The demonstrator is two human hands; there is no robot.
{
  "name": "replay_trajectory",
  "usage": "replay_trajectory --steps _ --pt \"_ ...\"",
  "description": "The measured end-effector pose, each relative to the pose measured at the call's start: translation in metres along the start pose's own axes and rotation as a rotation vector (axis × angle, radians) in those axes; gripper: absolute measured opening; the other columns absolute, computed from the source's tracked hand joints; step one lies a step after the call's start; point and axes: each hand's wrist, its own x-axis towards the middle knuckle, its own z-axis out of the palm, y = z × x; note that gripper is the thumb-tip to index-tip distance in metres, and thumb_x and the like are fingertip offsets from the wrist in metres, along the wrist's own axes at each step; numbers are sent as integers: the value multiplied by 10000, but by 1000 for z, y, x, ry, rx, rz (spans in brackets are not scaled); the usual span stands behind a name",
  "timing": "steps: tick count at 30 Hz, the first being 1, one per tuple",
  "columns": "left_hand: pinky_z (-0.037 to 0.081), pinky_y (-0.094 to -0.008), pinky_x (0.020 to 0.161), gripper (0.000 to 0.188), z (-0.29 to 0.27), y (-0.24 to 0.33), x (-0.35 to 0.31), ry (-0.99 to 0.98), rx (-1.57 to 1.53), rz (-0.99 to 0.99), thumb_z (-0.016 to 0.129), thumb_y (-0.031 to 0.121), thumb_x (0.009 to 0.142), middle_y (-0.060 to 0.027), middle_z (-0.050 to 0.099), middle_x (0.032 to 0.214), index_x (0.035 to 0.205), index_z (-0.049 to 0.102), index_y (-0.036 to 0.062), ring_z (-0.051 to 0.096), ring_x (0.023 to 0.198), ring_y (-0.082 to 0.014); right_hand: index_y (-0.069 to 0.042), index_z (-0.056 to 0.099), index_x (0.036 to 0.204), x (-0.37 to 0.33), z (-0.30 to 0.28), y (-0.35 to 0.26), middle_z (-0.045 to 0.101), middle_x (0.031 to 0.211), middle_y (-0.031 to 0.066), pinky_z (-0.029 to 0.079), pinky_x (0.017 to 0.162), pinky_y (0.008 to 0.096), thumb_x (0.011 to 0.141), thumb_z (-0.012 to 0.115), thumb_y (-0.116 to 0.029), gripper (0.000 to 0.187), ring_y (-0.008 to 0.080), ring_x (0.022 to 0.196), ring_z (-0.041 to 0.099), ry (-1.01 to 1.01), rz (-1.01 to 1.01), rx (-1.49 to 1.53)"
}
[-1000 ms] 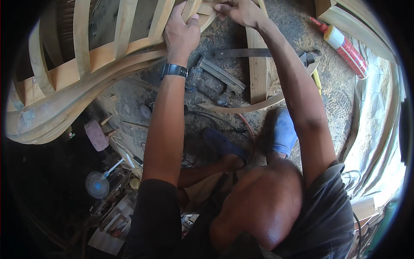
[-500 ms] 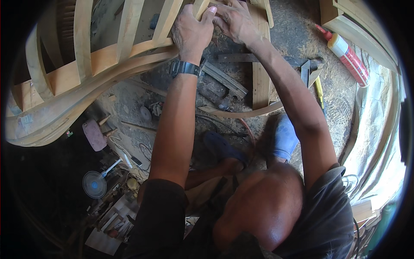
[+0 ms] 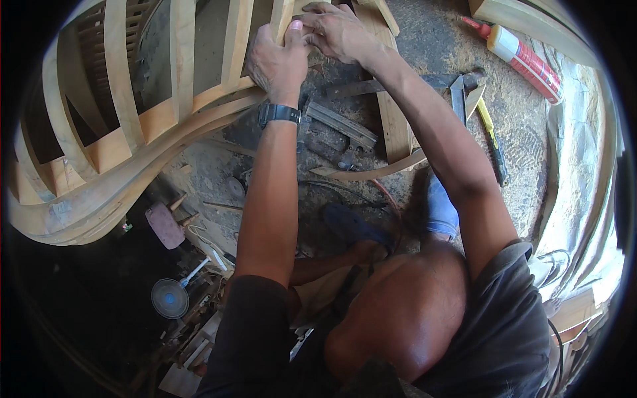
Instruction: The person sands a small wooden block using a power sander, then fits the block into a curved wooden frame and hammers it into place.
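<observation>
A curved wooden frame point(image 3: 156, 136) with several upright pale slats fills the upper left. My left hand point(image 3: 279, 63), with a black watch on its wrist, is wrapped round the wooden slat point(image 3: 283, 18) nearest the right end of the frame. Its thumb lies along the slat's right side. Close beside that thumb is my right hand point(image 3: 338, 32), its fingers bent in toward the same slat. What those fingers pinch, if anything, is hidden. The top of the slat runs out of the picture.
On the dusty floor lie a grey metal tool point(image 3: 342, 126), a curved wood strip point(image 3: 371, 174), a board point(image 3: 395, 126), a metal bar tool point(image 3: 458, 96), a yellow-and-black utility knife point(image 3: 491, 139) and a red-and-white glue bottle point(image 3: 527, 63). A small fan point(image 3: 170, 298) stands lower left.
The whole view has turned slightly, so floor things on the right appear higher and the frame's left end lower. Both hands stay at the same slat, with little change in grip.
</observation>
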Motion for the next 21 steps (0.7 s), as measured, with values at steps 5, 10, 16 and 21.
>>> replay_trajectory --steps 5,10,16,21 --pt "435 -428 1092 543 -12 -24 -10 -1 -483 -30 317 322 1123 -273 611 1369 1400 516 -100 585 1286 -358 -24 655 1215 -29 -8 -11 652 1246 197 551 820 385 951 589 -113 286 332 1001 691 458 452 391" --pt "407 -416 1125 540 -18 -24 -10 -91 -448 -74 301 290 1119 -272 577 1406 1421 477 -121 558 1316 -350 -24 710 1112 -56 1 -18 773 963 50 545 833 290 1023 560 -233 273 130 888 721 515 696 628" --pt "366 -391 1172 505 -24 -8 -29 -107 -375 -12 414 192 1086 -256 480 1513 1489 388 -112 484 1401 -316 -9 717 1047 -56 22 -1 761 900 107 540 847 366 952 536 -209 286 251 881 722 527 704 736" --pt "371 -423 1179 566 -17 -5 -96 42 -195 93 570 99 1000 -250 456 1524 1499 375 -86 470 1410 -340 -23 722 1047 -58 24 -1 757 937 153 541 868 399 932 552 -236 296 322 933 725 516 707 681"
